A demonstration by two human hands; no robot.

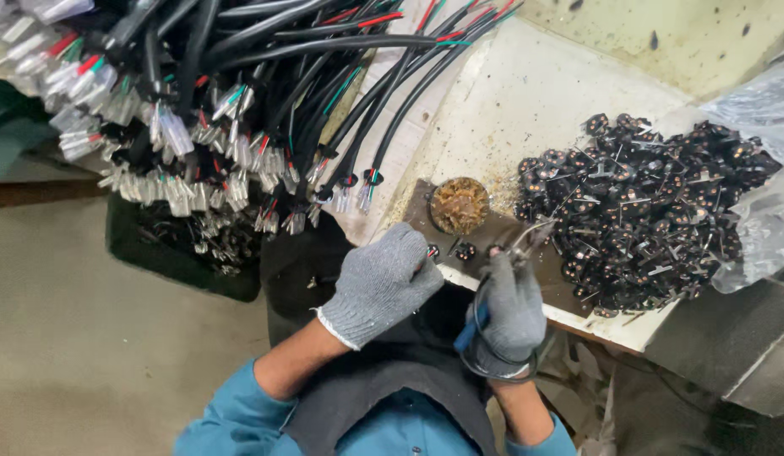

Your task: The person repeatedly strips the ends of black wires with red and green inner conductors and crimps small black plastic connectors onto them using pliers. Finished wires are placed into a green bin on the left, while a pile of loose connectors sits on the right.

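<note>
Small black plug part point(432, 251) is being pinched by the gloved left hand point(382, 283) at the bench's point(527, 101) near edge, steadying it. The right hand point(512, 314) is gripping pliers point(527, 241), tips meeting the part.

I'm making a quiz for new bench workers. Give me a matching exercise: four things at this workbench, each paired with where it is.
Things:
1. cable bundle
2. pile of black parts
3. round dish
4. pliers

Places:
A. in the right hand
B. upper left, hanging over the bench edge
C. right side, beside a clear bag
D. just beyond the left hand

Pairs: 1-B, 2-C, 3-D, 4-A
</note>
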